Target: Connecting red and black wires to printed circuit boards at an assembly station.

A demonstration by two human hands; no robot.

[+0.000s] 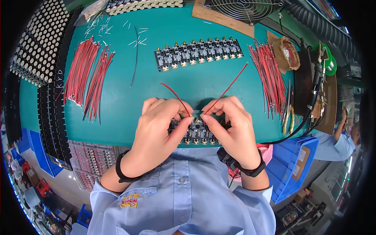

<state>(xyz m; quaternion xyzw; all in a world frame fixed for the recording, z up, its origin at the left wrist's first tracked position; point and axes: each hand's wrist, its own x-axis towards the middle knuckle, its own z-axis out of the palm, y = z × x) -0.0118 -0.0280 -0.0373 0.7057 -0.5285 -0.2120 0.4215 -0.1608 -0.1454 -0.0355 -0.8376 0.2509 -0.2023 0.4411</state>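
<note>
Between thumb and forefinger, my left hand (pixel 158 127) pinches the lower end of a red wire (pixel 175 95) that leans up to the left. My right hand (pixel 231 127) pinches another red wire (pixel 229 87) in the same way, its free end slanting up to the right. Both fingertips are close together, just above a row of joined small circuit boards (pixel 197 135) at the near edge of the green mat; my hands cover part of that row. Farther off lies a second circuit board strip (pixel 199 54) with brass-coloured parts along its far side.
Bundles of red and black wires (pixel 84 70) lie at left, another wire bundle (pixel 269 78) at right. Beside that are tweezers (pixel 289 105), a soldering iron (pixel 316 74) with its cable, and a fan (pixel 244 8). Stacked board panels (pixel 35 47) stand far left; a blue crate (pixel 291 164) sits lower right.
</note>
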